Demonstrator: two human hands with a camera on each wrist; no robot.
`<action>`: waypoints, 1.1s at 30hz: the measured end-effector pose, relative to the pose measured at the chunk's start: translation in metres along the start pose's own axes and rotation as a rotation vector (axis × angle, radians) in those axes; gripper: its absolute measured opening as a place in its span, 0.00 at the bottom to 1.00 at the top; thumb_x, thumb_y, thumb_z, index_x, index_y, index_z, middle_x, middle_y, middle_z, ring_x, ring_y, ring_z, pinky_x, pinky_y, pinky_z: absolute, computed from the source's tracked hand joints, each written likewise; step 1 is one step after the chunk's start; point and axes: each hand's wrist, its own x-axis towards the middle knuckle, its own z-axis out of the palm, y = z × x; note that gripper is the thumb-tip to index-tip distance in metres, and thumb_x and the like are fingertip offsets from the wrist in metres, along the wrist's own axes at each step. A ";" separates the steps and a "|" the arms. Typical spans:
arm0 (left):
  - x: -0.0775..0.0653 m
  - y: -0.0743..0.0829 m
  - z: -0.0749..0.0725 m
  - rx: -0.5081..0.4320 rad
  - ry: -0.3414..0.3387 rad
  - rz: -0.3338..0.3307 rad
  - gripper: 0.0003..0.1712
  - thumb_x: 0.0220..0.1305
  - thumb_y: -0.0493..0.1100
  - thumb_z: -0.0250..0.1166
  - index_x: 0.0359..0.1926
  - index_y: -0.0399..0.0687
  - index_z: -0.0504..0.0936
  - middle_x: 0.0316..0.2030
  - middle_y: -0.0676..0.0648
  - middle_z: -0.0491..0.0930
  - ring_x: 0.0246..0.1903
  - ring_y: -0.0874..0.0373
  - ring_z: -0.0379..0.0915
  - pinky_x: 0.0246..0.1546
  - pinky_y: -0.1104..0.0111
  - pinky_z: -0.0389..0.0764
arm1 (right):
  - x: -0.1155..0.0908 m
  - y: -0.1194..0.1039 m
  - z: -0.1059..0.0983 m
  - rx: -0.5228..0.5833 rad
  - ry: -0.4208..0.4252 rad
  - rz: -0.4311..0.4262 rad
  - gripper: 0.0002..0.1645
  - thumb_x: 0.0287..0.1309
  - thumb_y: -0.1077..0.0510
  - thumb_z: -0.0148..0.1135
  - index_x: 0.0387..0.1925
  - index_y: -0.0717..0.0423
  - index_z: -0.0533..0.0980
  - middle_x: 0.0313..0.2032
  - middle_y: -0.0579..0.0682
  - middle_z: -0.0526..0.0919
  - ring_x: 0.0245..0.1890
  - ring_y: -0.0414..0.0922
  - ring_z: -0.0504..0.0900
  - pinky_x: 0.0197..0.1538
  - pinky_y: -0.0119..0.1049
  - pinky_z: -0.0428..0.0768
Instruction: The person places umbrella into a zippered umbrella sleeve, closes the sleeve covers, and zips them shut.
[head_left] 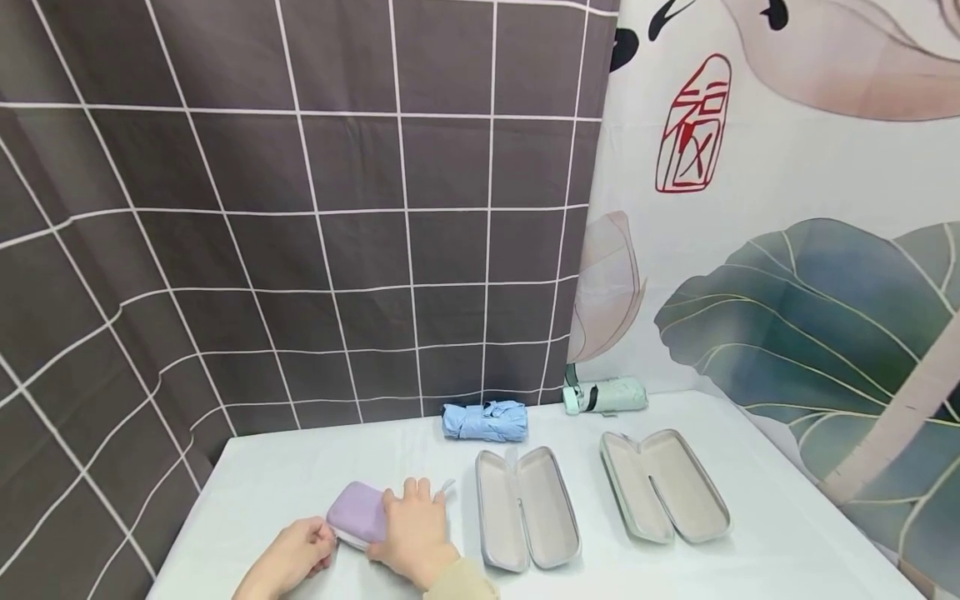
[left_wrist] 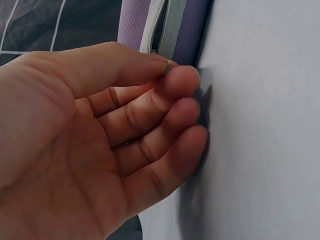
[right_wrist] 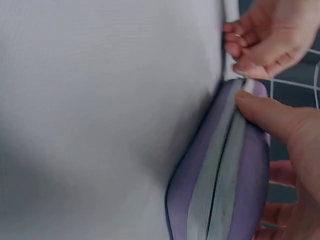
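Note:
A purple zip case point(head_left: 358, 510) lies on the white table with pale zipper tapes along its side. At its left end, my left hand point(head_left: 292, 554) pinches the small zipper pull between thumb and index finger; the pull point(left_wrist: 168, 68) is mostly hidden by the fingertips. My right hand point(head_left: 416, 533) grips the case from above. Its thumb point(right_wrist: 260, 107) presses on the zipper side, while the other fingers reach over to the far side. In the right wrist view, the zipper tapes point(right_wrist: 212, 192) run close together with a thin dark line between them.
Two long zip cases, one grey point(head_left: 501, 508) and one pale green point(head_left: 637, 492), lie open to the right, showing beige linings. Behind them are a folded blue umbrella point(head_left: 485, 422) and a folded mint-green umbrella point(head_left: 606, 396). A dark checked curtain point(head_left: 360, 250) hangs behind the table point(head_left: 262, 467).

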 end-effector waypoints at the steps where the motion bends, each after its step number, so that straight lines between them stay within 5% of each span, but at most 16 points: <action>1: 0.000 0.001 0.000 0.000 0.005 -0.004 0.06 0.60 0.33 0.57 0.26 0.41 0.72 0.19 0.50 0.72 0.20 0.57 0.67 0.22 0.69 0.70 | -0.001 0.003 -0.001 0.033 -0.007 -0.024 0.44 0.33 0.29 0.75 0.54 0.42 0.79 0.39 0.47 0.75 0.41 0.46 0.70 0.41 0.45 0.71; 10: -0.001 0.006 0.002 -0.015 0.043 -0.014 0.04 0.59 0.31 0.56 0.27 0.39 0.73 0.20 0.49 0.73 0.21 0.56 0.68 0.22 0.69 0.72 | -0.006 0.020 -0.006 0.141 -0.093 -0.204 0.45 0.36 0.41 0.78 0.62 0.24 0.73 0.50 0.46 0.77 0.39 0.44 0.71 0.39 0.43 0.72; 18: 0.001 0.009 0.004 0.002 0.095 -0.057 0.06 0.62 0.32 0.57 0.28 0.40 0.74 0.20 0.49 0.73 0.21 0.56 0.68 0.22 0.69 0.72 | -0.007 0.019 0.005 0.227 -0.029 -0.165 0.44 0.33 0.43 0.79 0.59 0.29 0.76 0.45 0.47 0.75 0.35 0.41 0.65 0.34 0.37 0.65; 33: 0.000 0.012 0.003 0.003 0.080 -0.022 0.06 0.63 0.32 0.57 0.28 0.39 0.74 0.21 0.49 0.74 0.22 0.56 0.69 0.23 0.69 0.72 | -0.011 -0.010 0.007 0.124 -0.021 -0.022 0.45 0.36 0.37 0.77 0.62 0.29 0.74 0.43 0.50 0.74 0.35 0.44 0.67 0.33 0.39 0.68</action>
